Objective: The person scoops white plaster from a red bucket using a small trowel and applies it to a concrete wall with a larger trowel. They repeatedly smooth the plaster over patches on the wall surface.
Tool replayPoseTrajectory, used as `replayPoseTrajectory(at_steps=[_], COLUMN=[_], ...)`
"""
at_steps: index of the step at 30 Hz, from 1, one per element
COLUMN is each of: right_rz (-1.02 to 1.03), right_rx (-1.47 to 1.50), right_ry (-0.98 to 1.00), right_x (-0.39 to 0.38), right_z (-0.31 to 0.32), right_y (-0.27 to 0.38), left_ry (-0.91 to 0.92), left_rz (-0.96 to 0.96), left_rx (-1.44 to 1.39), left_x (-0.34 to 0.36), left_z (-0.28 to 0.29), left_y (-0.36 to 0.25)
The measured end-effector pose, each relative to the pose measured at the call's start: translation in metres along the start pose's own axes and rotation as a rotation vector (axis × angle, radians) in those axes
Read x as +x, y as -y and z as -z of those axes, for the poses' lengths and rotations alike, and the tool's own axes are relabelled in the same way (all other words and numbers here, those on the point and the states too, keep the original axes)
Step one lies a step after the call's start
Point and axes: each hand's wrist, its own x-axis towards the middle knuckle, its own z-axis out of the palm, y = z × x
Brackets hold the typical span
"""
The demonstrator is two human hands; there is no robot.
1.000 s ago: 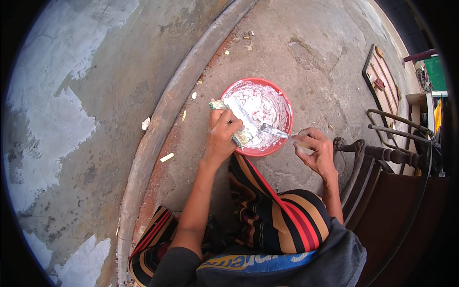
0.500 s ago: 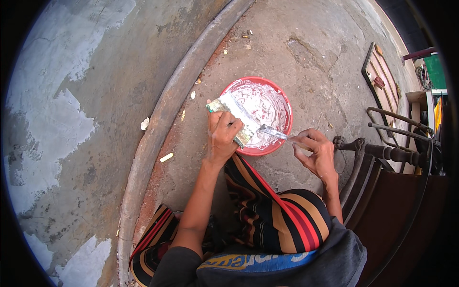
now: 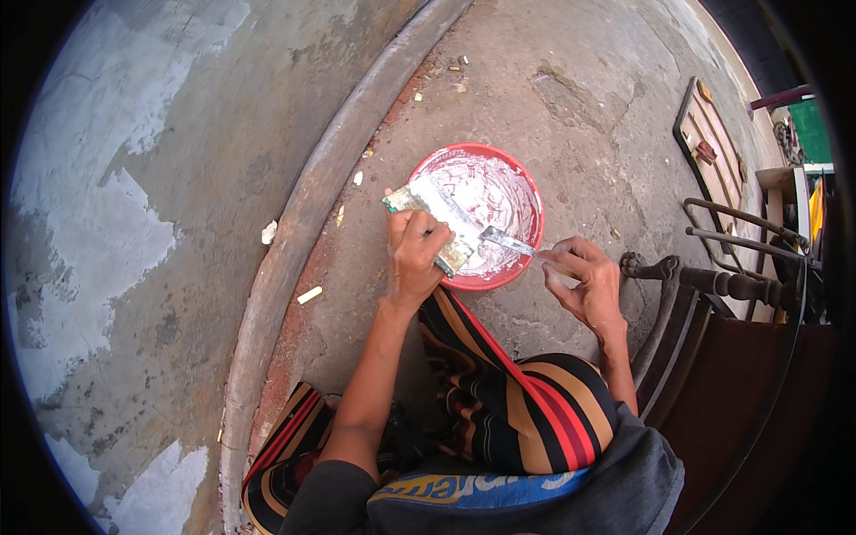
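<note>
A round red basin (image 3: pixel 540 201) stands on the ground in front of me, its inside smeared with white paste (image 3: pixel 486 192). Over its left rim my left hand (image 3: pixel 415 254) grips a broad, paste-crusted scraper (image 3: pixel 456 248), tilted with its wide blade toward the basin. My right hand (image 3: pixel 584 281), to the right of the basin, pinches the thin end of a small metal putty knife (image 3: pixel 508 241). The knife's flat tip meets or nearly meets the scraper's edge above the paste; I cannot tell which. White residue marks the fingers of both hands.
A raised curb (image 3: pixel 308 201) curves along the left, beside a wall patched with white (image 3: pixel 134 223). Small pale scraps (image 3: pixel 310 295) lie near it. On the right are dark furniture with a turned leg (image 3: pixel 713 283), a metal frame (image 3: pixel 744 214) and a leaning panel (image 3: pixel 713 147).
Almost nothing differs. The putty knife and my right hand have shifted very slightly left; both tools remain held over the basin.
</note>
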Motion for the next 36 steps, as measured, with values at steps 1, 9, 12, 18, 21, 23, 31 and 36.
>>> replayPoseTrajectory(at_steps=[1,9,12,18,21,23,31,36], right_rz=[-0.001,0.012,0.015,0.027,0.052,0.057,0.081,0.035], right_rx=[0.018,-0.013,-0.031,-0.073,-0.083,-0.091,-0.059,-0.019], right_ry=[-0.002,0.007,-0.011,-0.035,-0.074,-0.085,-0.141,-0.230], right_x=[0.000,-0.001,0.000,0.006,0.009,0.013,0.031,0.039], right_z=[0.000,0.002,0.000,-0.004,-0.009,-0.009,-0.024,-0.033], right_y=[-0.001,-0.003,-0.002,0.000,-0.002,-0.001,-0.005,-0.011], left_ry=[0.003,0.004,0.040,0.092,0.113,0.118,0.182,0.185], left_rz=[-0.002,-0.015,-0.022,-0.081,-0.103,-0.121,-0.157,-0.170], left_rx=[0.002,0.011,0.001,-0.007,0.002,0.001,-0.049,-0.074], left_x=[0.000,-0.002,-0.005,-0.006,-0.009,-0.009,-0.014,-0.016], left_z=[0.000,-0.002,-0.003,-0.004,-0.008,-0.010,-0.013,-0.016], left_y=[0.000,0.001,-0.001,-0.008,-0.012,-0.015,-0.018,-0.020])
